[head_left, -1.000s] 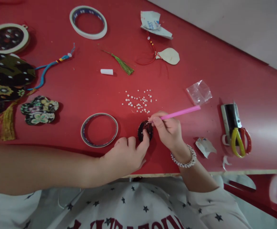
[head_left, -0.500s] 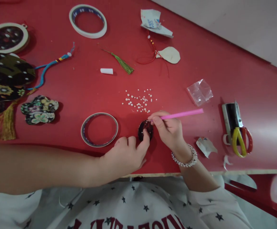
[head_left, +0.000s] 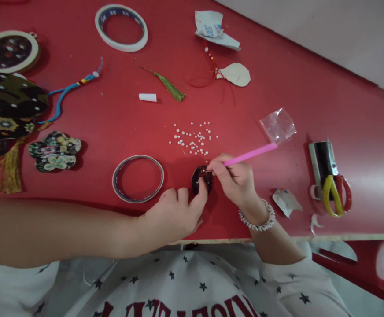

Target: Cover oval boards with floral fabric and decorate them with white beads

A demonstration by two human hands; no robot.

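Your right grip [head_left: 234,180] clenched on pink plastic straw [head_left: 249,155], tip at dark round white-dotted disc [head_left: 201,179]; left grip [head_left: 174,213] pinning disc to red bench [head_left: 278,176]; tiny white beads [head_left: 192,138] at twelve o'clock.

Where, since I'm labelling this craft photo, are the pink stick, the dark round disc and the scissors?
Pink stick [head_left: 249,154]: head view, middle of its shaft.
Dark round disc [head_left: 197,179]: head view, visible face left of the thumb.
Scissors [head_left: 326,198]: head view, yellow handle.
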